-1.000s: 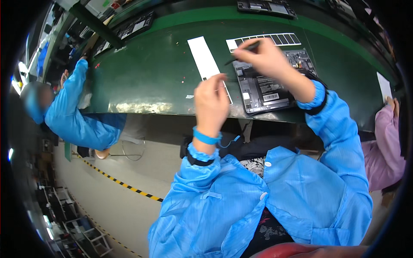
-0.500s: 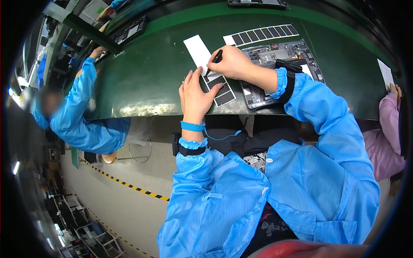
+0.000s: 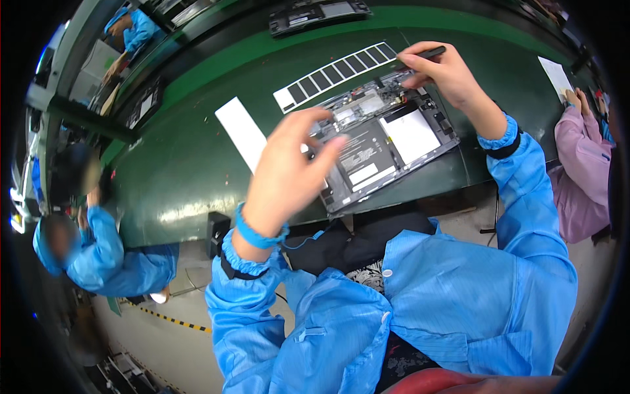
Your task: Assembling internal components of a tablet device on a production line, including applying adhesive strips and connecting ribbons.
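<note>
Green table (image 3: 180, 167): spread beneath both hands and past them on each side
Co-worker in blue (image 3: 102, 259): seen at the table's edge, well to the left of the left hand (image 3: 282, 164)
Small opened device (image 3: 143, 108): set far beyond the left hand and to its left
White paper strip (image 3: 239, 126): laid flat just left of and beyond the left hand, by which its near end is hidden
Blue wristband (image 3: 254, 233): worn at the left wrist, a thin cord attached
Left hand: held released, thumb and fingers parted and lightly curled, over the left end of the main opened device (image 3: 384, 141); whether the device is touched cannot be told
Second opened device (image 3: 320, 18): placed far beyond the left hand, at the table's back
Sheet of dark labels (image 3: 335, 73): laid slantwise from beyond the left fingertips to just beside the right hand (image 3: 446, 77)
Main opened device: laid between the hands, partly covered by the left; black battery (image 3: 357, 157) exposed nearer the left hand, white panel (image 3: 412, 136) below the right
Black pen (image 3: 431, 52): grasped in the right hand, one end projected past the forefinger
Right hand: closed on the pen, poised at the device's far edge; contact there cannot be told
White sheet (image 3: 555, 75): located well to the right of the right hand, beside the hands of a co-worker in pink (image 3: 581, 171)
</note>
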The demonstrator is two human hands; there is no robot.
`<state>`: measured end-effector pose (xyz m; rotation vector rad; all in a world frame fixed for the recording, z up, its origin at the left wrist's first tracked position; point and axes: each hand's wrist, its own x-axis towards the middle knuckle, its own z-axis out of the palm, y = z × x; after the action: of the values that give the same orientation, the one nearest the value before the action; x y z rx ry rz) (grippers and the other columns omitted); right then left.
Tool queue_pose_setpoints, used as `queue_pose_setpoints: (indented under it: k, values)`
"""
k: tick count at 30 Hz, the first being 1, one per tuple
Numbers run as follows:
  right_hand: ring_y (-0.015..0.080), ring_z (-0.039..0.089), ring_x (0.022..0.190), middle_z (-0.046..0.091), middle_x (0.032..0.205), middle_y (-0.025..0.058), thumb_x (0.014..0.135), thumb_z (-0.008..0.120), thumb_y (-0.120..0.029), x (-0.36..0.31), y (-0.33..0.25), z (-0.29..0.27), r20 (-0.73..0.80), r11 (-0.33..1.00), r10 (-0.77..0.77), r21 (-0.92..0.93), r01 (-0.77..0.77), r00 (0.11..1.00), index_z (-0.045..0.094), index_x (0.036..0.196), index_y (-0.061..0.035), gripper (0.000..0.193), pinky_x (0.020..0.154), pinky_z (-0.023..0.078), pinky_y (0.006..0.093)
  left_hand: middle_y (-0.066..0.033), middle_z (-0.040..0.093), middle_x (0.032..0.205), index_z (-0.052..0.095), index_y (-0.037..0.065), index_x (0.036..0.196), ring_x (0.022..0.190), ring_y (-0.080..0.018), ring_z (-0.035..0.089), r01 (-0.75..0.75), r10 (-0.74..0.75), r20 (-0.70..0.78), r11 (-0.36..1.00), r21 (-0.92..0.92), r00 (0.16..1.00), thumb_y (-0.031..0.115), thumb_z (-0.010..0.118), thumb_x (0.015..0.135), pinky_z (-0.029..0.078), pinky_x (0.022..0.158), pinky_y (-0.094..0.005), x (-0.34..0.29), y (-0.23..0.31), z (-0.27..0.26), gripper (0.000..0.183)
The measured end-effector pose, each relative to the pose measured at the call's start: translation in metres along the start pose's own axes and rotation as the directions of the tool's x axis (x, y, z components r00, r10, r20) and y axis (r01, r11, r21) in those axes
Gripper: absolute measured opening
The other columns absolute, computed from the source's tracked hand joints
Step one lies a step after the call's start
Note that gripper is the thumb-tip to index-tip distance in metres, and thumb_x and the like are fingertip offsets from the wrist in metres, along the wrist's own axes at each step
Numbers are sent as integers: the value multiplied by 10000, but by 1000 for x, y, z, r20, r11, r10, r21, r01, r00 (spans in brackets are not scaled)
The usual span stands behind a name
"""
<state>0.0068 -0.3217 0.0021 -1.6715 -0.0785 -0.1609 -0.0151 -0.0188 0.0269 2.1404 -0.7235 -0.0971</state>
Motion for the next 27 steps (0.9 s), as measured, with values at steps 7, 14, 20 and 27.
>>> queue_pose_setpoints:
  k: [7, 14, 20, 27]
  values:
    - [140, 659, 589, 696, 899, 111, 881, 700, -222, 6, 42, -35, -61, 996, 42, 83, -37, 997, 682, 1055, -5, 279, 543, 532, 244, -272, 490, 1349, 556, 11, 1253, 1234, -401, 459, -413, 367, 290, 903, 116, 884, 272, 703, 822, 378, 1045, -439, 76, -6, 83, 525]
    - [70, 533, 430, 703, 948, 146, 899, 670, -189, 0, 39, -35, 45, 956, 149, 248, -156, 988, 679, 1031, 33, 259, 427, 418, 183, -240, 515, 1328, 653, 24, 1065, 1151, -400, 523, -493, 440, 302, 861, 127, 846, 149, 724, 783, 443, 968, -428, 75, -1, 99, 316]
    - [45, 468, 373, 710, 843, 131, 901, 672, -187, 1, 43, -33, 52, 967, 171, 180, -178, 984, 678, 1007, 36, 247, 384, 380, 176, -220, 518, 1337, 661, 48, 1045, 1137, -383, 545, -519, 456, 309, 839, 163, 835, 142, 733, 771, 446, 963, -423, 74, 1, 100, 299]
    - [31, 452, 378, 697, 802, 114, 892, 688, -177, 1, 41, -29, 34, 958, 249, 141, -252, 968, 674, 1019, 36, 248, 381, 364, 173, -219, 515, 1340, 646, 58, 1055, 1146, -367, 541, -510, 448, 299, 841, 177, 842, 158, 733, 776, 446, 956, -416, 72, -1, 98, 309]
